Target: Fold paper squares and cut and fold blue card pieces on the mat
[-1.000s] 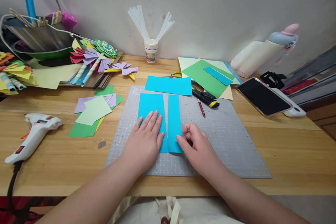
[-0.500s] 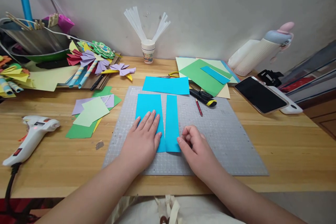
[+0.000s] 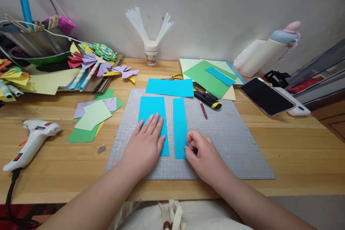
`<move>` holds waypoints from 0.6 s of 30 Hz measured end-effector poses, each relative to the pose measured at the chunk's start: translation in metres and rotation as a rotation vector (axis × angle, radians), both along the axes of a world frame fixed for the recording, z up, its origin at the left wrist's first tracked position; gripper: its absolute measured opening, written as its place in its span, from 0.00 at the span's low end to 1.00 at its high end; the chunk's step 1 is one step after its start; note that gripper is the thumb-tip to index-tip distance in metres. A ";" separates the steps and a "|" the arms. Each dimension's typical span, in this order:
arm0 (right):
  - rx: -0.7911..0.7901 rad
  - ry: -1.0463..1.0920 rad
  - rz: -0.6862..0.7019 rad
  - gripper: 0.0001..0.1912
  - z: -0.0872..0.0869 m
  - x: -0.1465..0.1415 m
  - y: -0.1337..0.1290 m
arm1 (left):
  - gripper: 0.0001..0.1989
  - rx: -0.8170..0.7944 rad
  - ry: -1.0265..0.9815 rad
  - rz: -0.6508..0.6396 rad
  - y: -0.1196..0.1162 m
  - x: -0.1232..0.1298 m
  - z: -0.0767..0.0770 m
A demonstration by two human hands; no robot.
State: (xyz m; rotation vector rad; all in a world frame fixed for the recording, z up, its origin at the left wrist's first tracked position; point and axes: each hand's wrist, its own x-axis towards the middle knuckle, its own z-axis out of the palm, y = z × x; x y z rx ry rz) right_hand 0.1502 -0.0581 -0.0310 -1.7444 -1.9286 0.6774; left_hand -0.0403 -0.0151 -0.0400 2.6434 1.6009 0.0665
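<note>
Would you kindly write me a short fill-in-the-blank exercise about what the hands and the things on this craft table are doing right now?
1. The left hand lies flat on the wider ____ paper piece.
2. The right hand pinches the narrow paper strip at its ____ edge.
3. Both pieces lie on the grey ____.
4. The white glue gun lies to the ____ of the mat.

Missing words: blue; right; cutting mat; left

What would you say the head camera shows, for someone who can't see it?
On a grey cutting mat, the left hand lies flat on a wide blue paper while the right hand touches a narrow blue strip beside it.
</note>
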 end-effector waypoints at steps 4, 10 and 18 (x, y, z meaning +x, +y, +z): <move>0.086 -0.124 0.134 0.08 0.006 0.020 -0.001 | 0.28 -0.020 -0.060 0.010 0.001 -0.005 0.000; 0.279 -0.353 0.573 0.10 0.032 0.047 -0.004 | 0.34 0.214 -0.232 -0.105 -0.008 -0.010 0.022; 0.569 -0.394 0.937 0.08 0.081 0.046 0.007 | 0.09 0.103 -0.373 -0.453 -0.027 0.011 0.066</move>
